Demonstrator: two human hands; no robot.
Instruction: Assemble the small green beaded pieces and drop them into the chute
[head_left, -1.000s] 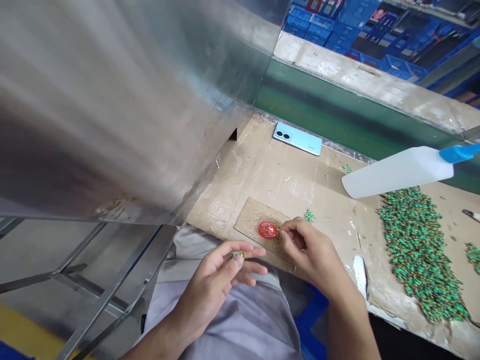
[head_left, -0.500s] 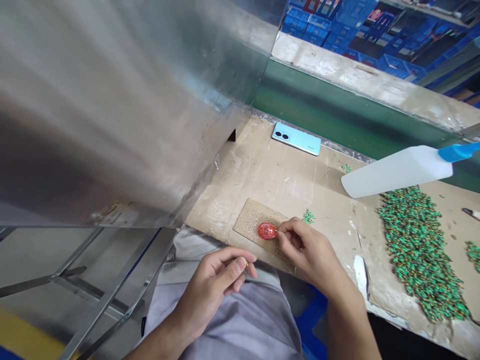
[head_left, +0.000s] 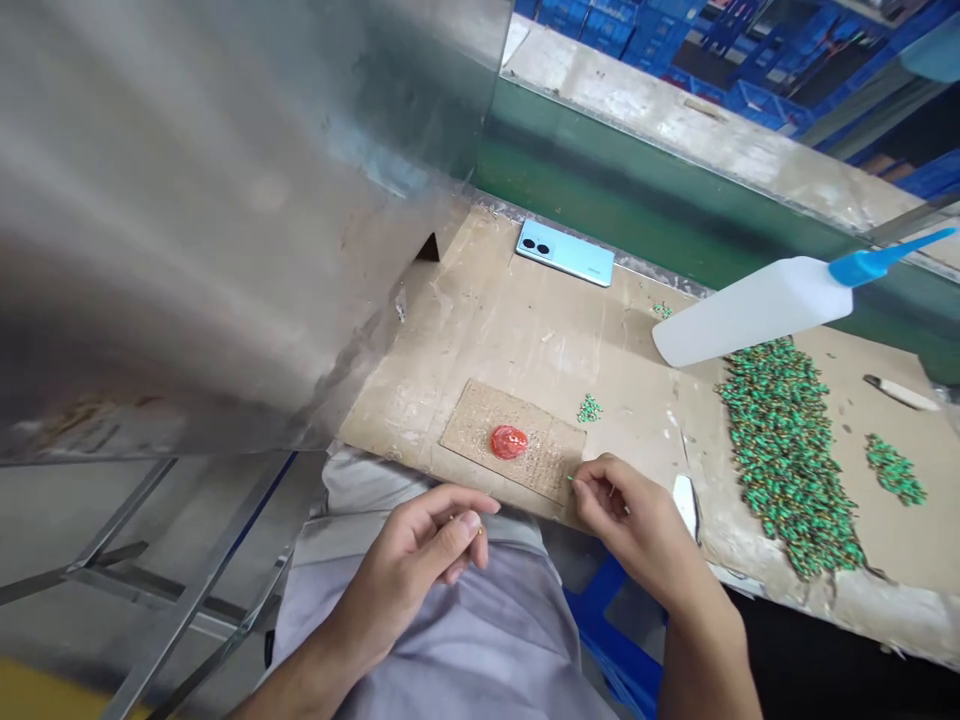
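Note:
My left hand [head_left: 431,550] hovers over my lap, thumb and fingers pinched, with a tiny gold-coloured piece [head_left: 480,531] showing at the fingertips. At the near edge of the bench my right hand [head_left: 626,510] is closed in a pinch on a small thin green piece [head_left: 571,479]. Just left of it lies a speckled brown board [head_left: 472,415] bearing a glossy red blob [head_left: 509,441] that looks wet. A little cluster of green bits [head_left: 589,408] sits beyond the board. To the right spreads a large pile of small green-and-gold pieces [head_left: 787,460].
A white squeeze bottle [head_left: 754,310] with a blue nozzle leans over the pile's far end. Behind the board lies a light blue phone [head_left: 566,252]. A knife-like tool [head_left: 900,392] and a smaller green heap [head_left: 896,468] are far right. A large metal panel [head_left: 225,230] borders the left.
My right hand has drawn away from the red blob, to the right and toward me, with the green piece between its fingertips. My left hand stays nearly still; the view has shifted slightly.

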